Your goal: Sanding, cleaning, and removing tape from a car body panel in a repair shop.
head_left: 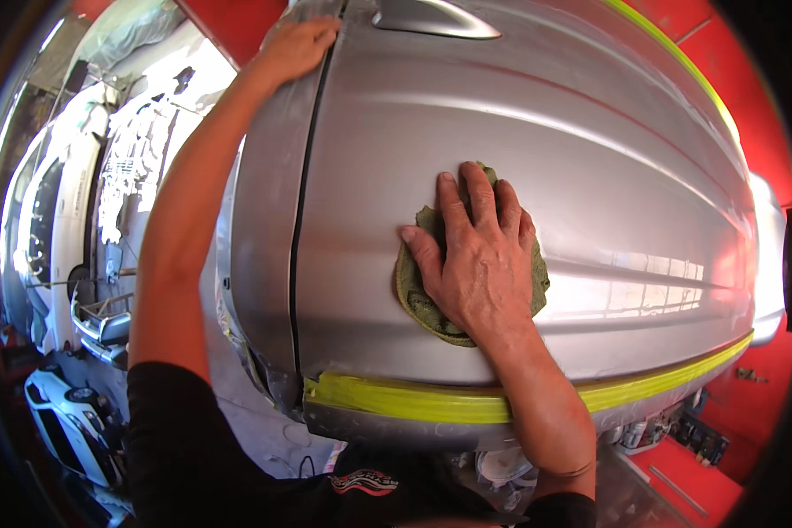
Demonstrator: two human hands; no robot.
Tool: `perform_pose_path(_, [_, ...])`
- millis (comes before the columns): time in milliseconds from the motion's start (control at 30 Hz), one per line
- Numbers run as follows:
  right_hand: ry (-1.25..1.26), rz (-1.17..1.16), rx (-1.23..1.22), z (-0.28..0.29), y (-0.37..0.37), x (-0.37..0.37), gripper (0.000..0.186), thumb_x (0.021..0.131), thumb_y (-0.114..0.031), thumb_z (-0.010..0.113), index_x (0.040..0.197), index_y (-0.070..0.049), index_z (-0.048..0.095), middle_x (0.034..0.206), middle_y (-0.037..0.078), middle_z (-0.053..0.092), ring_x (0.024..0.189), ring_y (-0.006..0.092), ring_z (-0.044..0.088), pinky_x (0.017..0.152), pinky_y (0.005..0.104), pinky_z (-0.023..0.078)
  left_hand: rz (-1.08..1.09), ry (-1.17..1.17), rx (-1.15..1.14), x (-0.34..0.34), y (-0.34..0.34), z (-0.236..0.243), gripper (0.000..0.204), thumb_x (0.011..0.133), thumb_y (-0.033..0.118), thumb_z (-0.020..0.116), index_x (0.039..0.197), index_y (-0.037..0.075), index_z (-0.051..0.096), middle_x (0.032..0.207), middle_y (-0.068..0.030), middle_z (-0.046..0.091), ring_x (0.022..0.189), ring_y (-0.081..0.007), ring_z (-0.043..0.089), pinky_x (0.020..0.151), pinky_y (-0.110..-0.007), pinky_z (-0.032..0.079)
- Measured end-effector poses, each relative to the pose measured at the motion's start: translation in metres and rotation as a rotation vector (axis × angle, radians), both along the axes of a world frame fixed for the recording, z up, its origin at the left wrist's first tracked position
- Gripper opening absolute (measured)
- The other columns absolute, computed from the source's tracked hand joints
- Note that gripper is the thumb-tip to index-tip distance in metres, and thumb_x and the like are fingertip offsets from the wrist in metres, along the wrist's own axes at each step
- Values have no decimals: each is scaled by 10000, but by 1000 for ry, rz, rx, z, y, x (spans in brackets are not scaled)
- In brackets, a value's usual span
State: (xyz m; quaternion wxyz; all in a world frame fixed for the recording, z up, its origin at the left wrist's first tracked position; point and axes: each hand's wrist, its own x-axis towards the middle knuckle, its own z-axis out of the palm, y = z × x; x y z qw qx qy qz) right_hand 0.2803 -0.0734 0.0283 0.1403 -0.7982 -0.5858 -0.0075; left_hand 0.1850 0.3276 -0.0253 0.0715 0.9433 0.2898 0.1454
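Note:
A silver-grey car roof [387, 132] with long raised ridges spreads in front of me. My right hand [484, 255] lies flat on a crumpled olive-green cloth [427, 304] and presses it against the roof, fingers spread. The cloth's underside is hidden. Farther off to the left, my left hand [297, 51] rests on the silver panel [264, 194] beyond a dark seam, fingers stretched toward that gap; nothing shows in it. A fin-shaped silver antenna [440, 18] stands on the roof just right of that hand.
Yellow-green masking tape [414, 398] runs along the roof's near edge, with another strip [722, 106] on the far edge. At the left stand a white vehicle [72, 202] and a light-coloured car [75, 427]. Containers [642, 433] sit beside a red surface [686, 480] at lower right.

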Motion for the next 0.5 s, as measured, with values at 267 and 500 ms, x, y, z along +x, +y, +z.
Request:
perform_pose_path(267, [-7,4,25,9,5,-13,632,960,-459,641,1397,-4,600,1493,197,460,1335,469,432,1090,607,358,6,-134,99,-7,40,10,395,1085,346,467,1380,158,651,1399,-102,654,1313,-338,588,1134,-439,438])
perform_pose_path(500, [-26,8,18,2,7,-3,638,947,-458,656,1394,-6,602,1492,198,471,1325,465,445,1078,598,362,246,-176,-117,33,68,-6,415,1090,381,449,1408,189,635,1372,-105,671,1303,-340,598,1121,-432,451])
